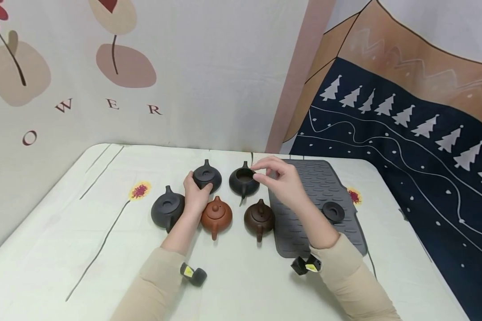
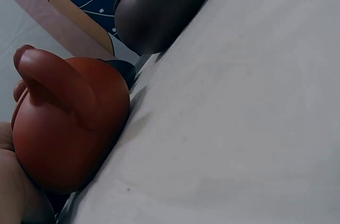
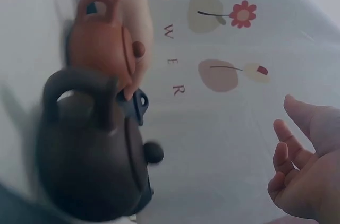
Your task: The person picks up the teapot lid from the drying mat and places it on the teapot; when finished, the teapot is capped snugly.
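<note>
My left hand (image 1: pixel 196 196) grips the sides of a black teapot (image 1: pixel 206 171) at the back, thumb on its right side. To the right stands a lidless black teapot (image 1: pixel 237 182), its dark inside showing. Above that opening's right edge hovers my right hand (image 1: pixel 282 182), thumb and fingers apart; in the right wrist view the right hand (image 3: pixel 305 163) holds nothing. A red-brown clay teapot (image 1: pixel 217 215) sits close by my left wrist and also fills much of the left wrist view. In front of the lidless pot is a dark brown teapot (image 1: pixel 259 218) with its lid on.
Another black teapot (image 1: pixel 164 211) stands left of my left forearm. A grey ridged mat (image 1: pixel 301 227) lies on the right under my right arm, with a round black lid (image 1: pixel 333 212) on it. Printed cloth (image 1: pixel 209 80) hangs behind the white-covered table (image 1: pixel 241 285).
</note>
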Demonstrator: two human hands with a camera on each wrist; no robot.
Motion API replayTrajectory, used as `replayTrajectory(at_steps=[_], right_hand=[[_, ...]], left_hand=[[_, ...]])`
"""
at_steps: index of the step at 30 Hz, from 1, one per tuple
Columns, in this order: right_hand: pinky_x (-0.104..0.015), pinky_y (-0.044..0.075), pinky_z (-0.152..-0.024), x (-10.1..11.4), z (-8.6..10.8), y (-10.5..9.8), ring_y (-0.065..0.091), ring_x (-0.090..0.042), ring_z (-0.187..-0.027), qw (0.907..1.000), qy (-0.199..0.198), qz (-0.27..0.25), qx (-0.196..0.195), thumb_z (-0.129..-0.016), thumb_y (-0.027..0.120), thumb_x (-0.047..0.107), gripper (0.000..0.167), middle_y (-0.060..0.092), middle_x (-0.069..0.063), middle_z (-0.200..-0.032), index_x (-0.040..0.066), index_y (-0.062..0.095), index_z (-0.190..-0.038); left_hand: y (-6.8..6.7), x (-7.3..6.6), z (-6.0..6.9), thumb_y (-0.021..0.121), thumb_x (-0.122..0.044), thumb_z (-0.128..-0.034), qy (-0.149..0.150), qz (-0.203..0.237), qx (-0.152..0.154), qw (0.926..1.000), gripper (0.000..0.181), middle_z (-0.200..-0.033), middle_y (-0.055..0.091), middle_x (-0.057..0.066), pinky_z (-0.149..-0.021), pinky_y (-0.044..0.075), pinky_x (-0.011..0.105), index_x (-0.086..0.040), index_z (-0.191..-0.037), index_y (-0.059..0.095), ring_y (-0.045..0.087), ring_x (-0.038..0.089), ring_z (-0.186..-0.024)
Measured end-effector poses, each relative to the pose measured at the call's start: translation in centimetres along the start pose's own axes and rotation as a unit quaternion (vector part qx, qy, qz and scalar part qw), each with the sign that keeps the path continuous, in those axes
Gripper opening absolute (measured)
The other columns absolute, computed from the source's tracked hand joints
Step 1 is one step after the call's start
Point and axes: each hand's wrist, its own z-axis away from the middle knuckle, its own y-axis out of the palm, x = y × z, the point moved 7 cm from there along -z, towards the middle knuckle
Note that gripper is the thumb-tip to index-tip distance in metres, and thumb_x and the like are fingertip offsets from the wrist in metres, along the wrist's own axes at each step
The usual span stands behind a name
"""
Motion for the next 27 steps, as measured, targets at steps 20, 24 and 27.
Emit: replayTrajectory(at_steps=[20,24,27], right_hand=[[-0.026,0.038,-0.062,-3.7,5.6,-7.6,0.05,-0.016,-0.081,0.9889,0.061,0.134,-0.022,-0.087,0.072,0.011,0.016,0.064,-0.004,-0.108,0.007,0.073,-0.102],[-0.025,0.038,-0.062,-4.7,6.6,-9.0,0.049,-0.015,-0.082,0.9833,0.076,0.164,-0.022,-0.087,0.072,0.014,0.016,0.064,-0.002,-0.108,0.008,0.073,-0.103],[-0.025,0.039,-0.06,-5.5,7.4,-10.0,0.05,-0.015,-0.081,0.9803,0.085,0.177,-0.019,-0.087,0.072,0.012,0.016,0.064,-0.003,-0.109,0.007,0.073,-0.102]], left_hand=[[-0.5,-1.5,0.6,0.063,-0.021,-0.0912,0.038,-0.036,-0.008,0.9986,0.085,-0.158,-0.003,0.014,-0.114,0.014,0.044,-0.006,-0.154,0.007,0.007,0.029,-0.143],[-0.9,-3.2,1.1,0.067,-0.023,-0.0885,0.096,-0.058,-0.02,0.9934,0.086,-0.158,0.0,0.014,-0.112,0.02,0.046,-0.005,-0.153,0.013,0.014,0.03,-0.142],[-0.7,-4.1,1.6,0.069,-0.024,-0.0873,0.13,-0.068,-0.004,0.9892,0.088,-0.158,0.003,0.013,-0.112,0.021,0.046,-0.006,-0.153,0.014,0.015,0.029,-0.142]])
